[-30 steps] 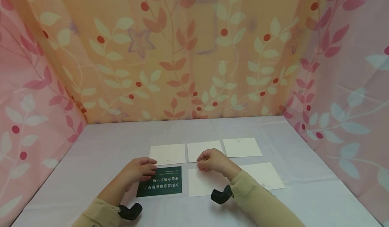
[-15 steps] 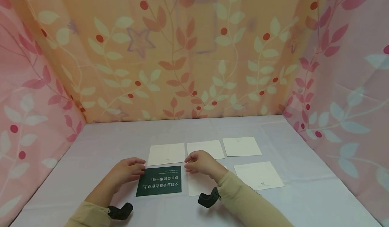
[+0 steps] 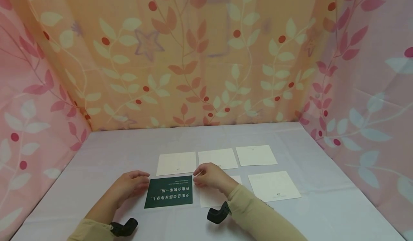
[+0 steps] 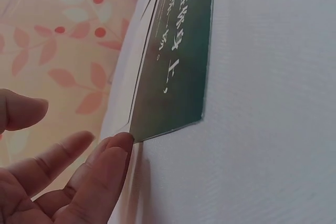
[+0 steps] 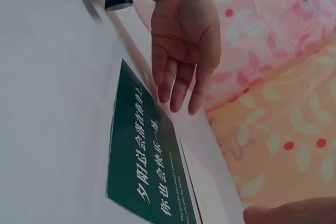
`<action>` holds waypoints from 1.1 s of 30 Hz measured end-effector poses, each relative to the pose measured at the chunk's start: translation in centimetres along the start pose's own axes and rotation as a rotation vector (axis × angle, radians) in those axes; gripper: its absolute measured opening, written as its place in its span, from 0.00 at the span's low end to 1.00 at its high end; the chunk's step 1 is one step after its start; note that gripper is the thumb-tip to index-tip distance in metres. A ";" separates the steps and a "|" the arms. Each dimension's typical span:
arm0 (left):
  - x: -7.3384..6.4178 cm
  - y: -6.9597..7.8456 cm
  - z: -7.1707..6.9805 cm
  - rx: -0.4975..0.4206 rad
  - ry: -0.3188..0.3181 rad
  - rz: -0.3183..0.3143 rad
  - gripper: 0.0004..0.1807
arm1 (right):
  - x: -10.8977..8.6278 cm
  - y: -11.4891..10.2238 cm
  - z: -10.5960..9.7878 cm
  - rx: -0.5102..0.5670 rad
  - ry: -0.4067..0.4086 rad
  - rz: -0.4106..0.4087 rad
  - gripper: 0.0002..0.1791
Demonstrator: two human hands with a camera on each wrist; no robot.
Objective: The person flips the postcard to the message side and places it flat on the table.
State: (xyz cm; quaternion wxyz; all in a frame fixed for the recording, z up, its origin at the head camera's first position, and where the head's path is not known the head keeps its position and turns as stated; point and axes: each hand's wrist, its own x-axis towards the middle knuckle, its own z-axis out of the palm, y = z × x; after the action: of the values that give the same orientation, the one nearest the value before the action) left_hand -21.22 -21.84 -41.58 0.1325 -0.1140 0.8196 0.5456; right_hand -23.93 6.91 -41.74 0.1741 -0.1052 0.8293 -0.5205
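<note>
A dark green card [image 3: 171,192] with white Chinese lettering, upside down in the head view, lies flat on the white tablecloth. My left hand [image 3: 129,185] is at its left edge, fingers loosely bent. In the left wrist view a fingertip of the left hand [image 4: 100,177] is at the card's corner; whether it touches I cannot tell. My right hand [image 3: 216,178] is by the card's far right corner, fingers relaxed, above a white card [image 3: 211,198] that it partly covers. The right wrist view shows only a bit of the right hand [image 5: 294,212], low at the right.
Three white cards form a back row: left [image 3: 175,164], middle [image 3: 217,156] and right [image 3: 256,155]. Another white card [image 3: 274,185] lies front right. Patterned curtains [image 3: 193,61] stand behind and at both sides of the white-covered table [image 3: 122,144].
My left hand has drawn back leftward off the green card to its left edge. The right hand has moved left to that card's right edge. The cards stay where they were.
</note>
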 end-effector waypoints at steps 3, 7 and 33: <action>0.0 -0.2 0.1 -0.023 0.010 -0.012 0.20 | 0.0 0.1 0.3 -0.011 0.002 0.005 0.08; 0.0 -0.5 0.1 -0.056 0.000 -0.008 0.21 | 0.1 0.3 0.6 -0.017 0.001 0.015 0.09; 0.6 -1.1 -0.4 -0.133 -0.013 -0.036 0.22 | -0.2 0.1 1.1 -0.047 -0.003 0.009 0.10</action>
State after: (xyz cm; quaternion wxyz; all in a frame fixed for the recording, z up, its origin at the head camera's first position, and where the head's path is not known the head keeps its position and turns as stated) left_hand -21.46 -22.69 -42.61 0.1400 -0.1337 0.7786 0.5970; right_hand -23.31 6.14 -42.23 0.1752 -0.1062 0.8415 -0.4999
